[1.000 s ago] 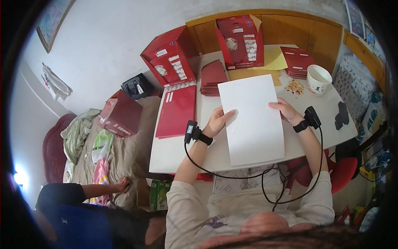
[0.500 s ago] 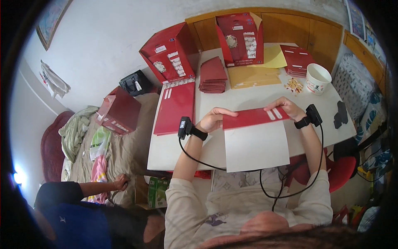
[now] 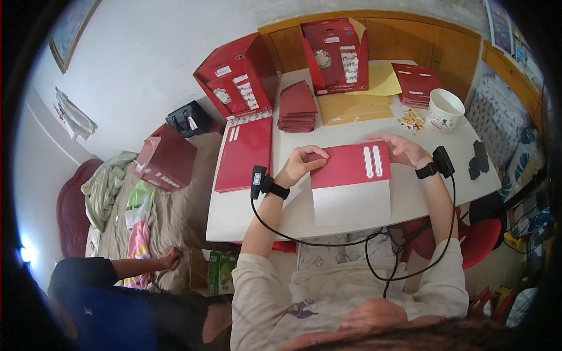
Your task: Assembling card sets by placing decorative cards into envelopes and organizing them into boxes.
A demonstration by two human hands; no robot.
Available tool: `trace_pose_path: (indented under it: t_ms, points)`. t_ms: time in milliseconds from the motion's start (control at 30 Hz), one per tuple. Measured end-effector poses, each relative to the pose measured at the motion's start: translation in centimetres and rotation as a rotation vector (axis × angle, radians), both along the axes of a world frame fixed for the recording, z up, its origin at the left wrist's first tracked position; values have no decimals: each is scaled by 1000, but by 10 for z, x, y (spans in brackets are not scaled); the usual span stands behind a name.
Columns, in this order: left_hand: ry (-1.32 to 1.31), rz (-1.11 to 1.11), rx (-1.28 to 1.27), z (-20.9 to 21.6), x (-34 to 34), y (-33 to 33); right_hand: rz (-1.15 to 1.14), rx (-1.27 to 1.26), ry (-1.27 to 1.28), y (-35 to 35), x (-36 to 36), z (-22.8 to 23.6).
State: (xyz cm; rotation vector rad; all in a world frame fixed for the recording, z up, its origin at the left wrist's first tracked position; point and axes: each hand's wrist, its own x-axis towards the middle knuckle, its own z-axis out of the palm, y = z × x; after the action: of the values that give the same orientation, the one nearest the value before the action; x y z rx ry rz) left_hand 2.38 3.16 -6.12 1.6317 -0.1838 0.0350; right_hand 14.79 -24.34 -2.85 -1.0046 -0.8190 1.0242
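Note:
A folded card sheet [image 3: 342, 164], red on its upper panel with two white oblong marks and plain white below, is over the near part of the table. Its left edge is pinched between the thumb and fingers of my left hand [image 3: 302, 166]. At the sheet's upper right corner is my right hand [image 3: 404, 151], slightly blurred, its fingers apart and stretched along the far edge. Whether those fingertips touch the card I cannot tell. Both wrists carry black strapped devices with cables.
Left on the white table [image 3: 293, 216] lies a stack of large red folders [image 3: 249, 155]. Farther back are a pile of small red wallets [image 3: 297, 108], two red display boxes [image 3: 335, 55], yellow envelopes [image 3: 357, 108] and a white paper tub [image 3: 446, 111]. Another person's hand [image 3: 171, 258] rests on the bed.
The card sheet has tipped so its red panel faces up more fully. My right hand has let go of its right side and opened; my left still pinches the left edge.

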Motion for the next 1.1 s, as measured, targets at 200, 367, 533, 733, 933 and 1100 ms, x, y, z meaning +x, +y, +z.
trace_pose_path:
  t_ms: [200,367,533,733,933,1100]
  points:
    - [-48,96,138,3,-1,-3,-296,-224,-246,6,21,-31]
    - [-117,83,64,5,-4,-2,-392,-218,-342,11,24,-37]
    - [-85,138,445,21,5,1,-381,-197,-543,12,21,-32]
    - [-72,-130,754,29,36,-42,-304,-49,-548,29,4,-39]
    - [-159,-208,744,21,47,-56,-274,-119,-464,29,1,-38]
    - [44,-246,662,28,39,-58,-269,-121,-528,32,3,-44]
